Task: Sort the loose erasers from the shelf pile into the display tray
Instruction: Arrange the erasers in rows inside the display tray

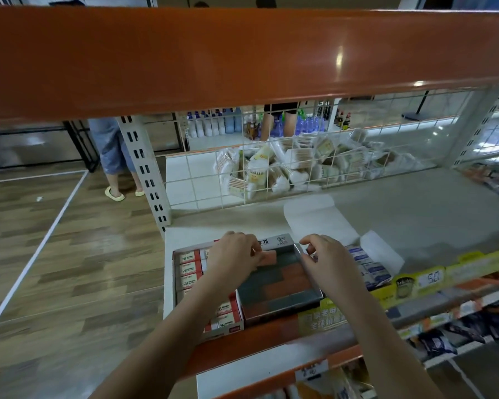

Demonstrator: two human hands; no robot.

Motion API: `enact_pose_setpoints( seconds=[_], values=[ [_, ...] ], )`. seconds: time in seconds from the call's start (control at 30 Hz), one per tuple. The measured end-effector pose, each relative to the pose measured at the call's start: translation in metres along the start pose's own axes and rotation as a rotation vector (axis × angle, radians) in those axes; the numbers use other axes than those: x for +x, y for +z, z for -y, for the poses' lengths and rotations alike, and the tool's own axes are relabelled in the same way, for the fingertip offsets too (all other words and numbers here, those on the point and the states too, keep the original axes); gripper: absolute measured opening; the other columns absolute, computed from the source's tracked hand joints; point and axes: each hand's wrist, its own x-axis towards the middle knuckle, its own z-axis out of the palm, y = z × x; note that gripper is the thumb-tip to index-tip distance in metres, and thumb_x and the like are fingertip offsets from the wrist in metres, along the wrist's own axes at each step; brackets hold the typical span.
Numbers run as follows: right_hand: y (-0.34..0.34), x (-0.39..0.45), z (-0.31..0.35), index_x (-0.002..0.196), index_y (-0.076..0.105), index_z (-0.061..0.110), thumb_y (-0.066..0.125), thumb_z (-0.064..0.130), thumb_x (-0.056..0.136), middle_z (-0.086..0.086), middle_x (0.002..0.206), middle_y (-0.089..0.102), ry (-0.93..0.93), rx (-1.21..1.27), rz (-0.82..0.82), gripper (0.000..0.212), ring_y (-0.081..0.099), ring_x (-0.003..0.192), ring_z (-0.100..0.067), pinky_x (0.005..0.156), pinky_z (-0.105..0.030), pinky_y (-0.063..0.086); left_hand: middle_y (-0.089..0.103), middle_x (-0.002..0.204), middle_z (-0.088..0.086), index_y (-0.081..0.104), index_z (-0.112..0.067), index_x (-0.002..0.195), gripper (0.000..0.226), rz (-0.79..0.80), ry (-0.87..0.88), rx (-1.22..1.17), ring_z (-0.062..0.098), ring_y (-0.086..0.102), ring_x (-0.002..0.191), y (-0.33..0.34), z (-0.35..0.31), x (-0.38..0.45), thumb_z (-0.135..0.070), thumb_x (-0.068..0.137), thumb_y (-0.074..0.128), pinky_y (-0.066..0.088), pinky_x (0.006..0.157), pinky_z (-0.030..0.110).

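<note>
A grey display tray (280, 308) stands on the shelf, filled with dark green and brown-orange erasers laid flat. My left hand (234, 256) pinches a pinkish-orange eraser (268, 258) over the tray's far left corner. My right hand (326, 259) hovers at the tray's far right corner, thumb and fingers curled close together over the rim; whether it holds anything is hidden. The tray's printed lid flap (274, 242) stands up behind both hands.
A white box of red-and-white 2B erasers (190, 269) lies left of the tray, a box of blue-and-white erasers (369, 264) with open flaps right of it. A wire grid (242, 174) with bagged cotton swabs (294, 165) backs the shelf. An orange beam (242, 59) hangs overhead.
</note>
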Motion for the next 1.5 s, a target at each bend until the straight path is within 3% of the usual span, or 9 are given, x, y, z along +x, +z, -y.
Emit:
enact_pose_setpoints(
  seconds=[0.13,0.3,0.43,0.57,0.93,1.23,1.5],
  values=[
    [0.000,0.000,0.000,0.118,0.058,0.017,0.053,0.021,0.093,0.000,0.104,0.062,-0.007,0.001,0.005,0.025,0.052,0.088,-0.009,0.073,-0.018,0.038,0.061,0.111,-0.003,0.053,-0.024,0.119,0.030,-0.050,0.044,0.086,0.015,0.048,0.109,-0.001,-0.006,-0.004,-0.039,0.093,0.052,0.040,0.073,0.026],
    [-0.002,0.000,0.000,0.119,0.056,0.018,0.053,0.020,0.093,0.000,0.107,0.061,0.010,0.003,0.013,0.026,0.055,0.095,-0.013,0.076,-0.019,0.039,0.056,0.117,-0.001,0.050,-0.024,0.123,0.032,-0.013,0.139,0.155,0.017,0.047,0.111,-0.004,-0.012,-0.001,-0.034,0.093,0.052,0.047,0.083,0.030],
    [-0.002,-0.001,0.000,0.120,0.056,0.019,0.052,0.020,0.093,0.000,0.108,0.061,0.011,-0.010,0.015,0.027,0.055,0.097,-0.013,0.075,-0.018,0.036,0.054,0.115,0.002,0.048,-0.018,0.123,0.034,0.052,0.215,0.257,0.020,0.048,0.106,-0.001,-0.019,0.002,-0.029,0.092,0.053,0.044,0.075,0.031],
    [-0.001,-0.002,-0.001,0.121,0.056,0.018,0.053,0.019,0.093,-0.001,0.109,0.061,0.013,-0.005,0.009,0.028,0.055,0.098,-0.014,0.076,-0.019,0.037,0.056,0.112,0.002,0.047,-0.017,0.122,0.032,0.039,0.235,0.293,0.020,0.049,0.104,0.002,-0.020,0.000,-0.026,0.092,0.053,0.039,0.069,0.029],
    [0.002,0.000,-0.005,0.121,0.056,0.017,0.053,0.017,0.093,-0.001,0.112,0.062,0.026,0.011,-0.009,0.028,0.058,0.100,-0.014,0.081,-0.023,0.043,0.054,0.116,0.003,0.048,-0.015,0.123,0.030,0.007,0.223,0.350,0.020,0.049,0.106,0.005,-0.019,-0.003,-0.024,0.095,0.048,0.044,0.075,0.030],
    [0.003,0.000,-0.006,0.120,0.057,0.017,0.054,0.021,0.093,-0.001,0.110,0.063,0.019,0.025,-0.006,0.028,0.059,0.097,-0.014,0.081,-0.024,0.046,0.057,0.113,0.002,0.051,-0.015,0.120,0.031,-0.018,0.269,0.329,0.019,0.052,0.102,0.009,-0.013,-0.002,-0.035,0.098,0.041,0.042,0.070,0.029],
    [-0.001,0.004,-0.007,0.118,0.056,0.021,0.053,0.030,0.093,0.003,0.105,0.062,0.005,0.020,0.049,0.026,0.058,0.093,-0.013,0.079,-0.027,0.048,0.055,0.104,0.003,0.054,-0.022,0.120,0.025,0.102,0.326,0.390,0.020,0.052,0.097,0.012,-0.021,0.013,-0.025,0.098,0.044,0.040,0.064,0.030]
  ],
)
